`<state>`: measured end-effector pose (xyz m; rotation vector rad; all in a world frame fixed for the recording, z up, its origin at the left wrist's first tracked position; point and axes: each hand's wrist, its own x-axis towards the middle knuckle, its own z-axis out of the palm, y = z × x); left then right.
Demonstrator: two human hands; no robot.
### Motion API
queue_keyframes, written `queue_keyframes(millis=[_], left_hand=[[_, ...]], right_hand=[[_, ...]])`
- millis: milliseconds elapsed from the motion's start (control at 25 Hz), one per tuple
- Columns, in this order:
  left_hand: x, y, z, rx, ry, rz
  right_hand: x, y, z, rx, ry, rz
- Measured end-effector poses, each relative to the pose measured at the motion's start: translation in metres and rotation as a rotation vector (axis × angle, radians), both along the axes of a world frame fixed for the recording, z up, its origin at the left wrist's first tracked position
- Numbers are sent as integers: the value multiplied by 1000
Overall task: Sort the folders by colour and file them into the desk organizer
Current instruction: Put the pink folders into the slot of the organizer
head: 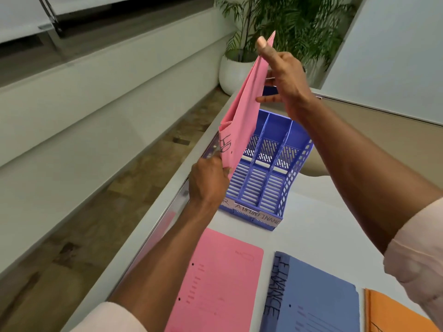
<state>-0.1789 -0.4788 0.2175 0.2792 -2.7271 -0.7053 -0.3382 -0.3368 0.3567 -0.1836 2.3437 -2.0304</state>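
Pink folder stands nearly on edge in the air above the left end of the desk organizer, its upper corner high and its lower end down by the leftmost compartment. Handwritten black letters show near its lower end. The right hand pinches the upper edge, thumb pressed on the near face and fingers behind. The left hand is closed around the lower corner, just beside the organizer's left wall. Whether the folder's bottom edge has entered the compartment cannot be told, as the left hand covers it.

The organizer is a blue-violet slotted plastic rack with three compartments side by side, standing on the white desk. Paper labels run along its front lip; the middle one reads roughly "ADMIN" and the right one "FINANCE", while the left one is mostly hidden behind the left wrist. All three compartments look bare of folders.

Nearer the camera, three more folders lie flat on the desk: a second pink folder on the left, a blue folder marked "FINANCE" along its spine in the middle, and an orange folder at the right edge, partly cut off. A potted plant in a white pot stands beyond the desk's far end.
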Motion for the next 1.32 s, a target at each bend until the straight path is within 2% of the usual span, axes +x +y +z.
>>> queue_keyframes(millis=[480, 640, 760, 920, 1240, 1320], left_hand=[[-13, 9, -40, 72, -201, 18], [-17, 12, -45, 13, -196, 66], [-22, 14, -44, -25, -177, 71], [-28, 16, -41, -99, -188, 89], [-28, 13, -44, -120, -198, 113], [-22, 12, -49, -78, -191, 144]], right_hand=[[-41, 15, -73, -46, -29, -43], [-45, 10, -92, 142, 3, -57], [-45, 1, -97, 309, 103, -96], [-41, -11, -124, 603, 186, 31], [-16, -14, -133, 611, 179, 3], [2, -10, -141, 527, 157, -49]])
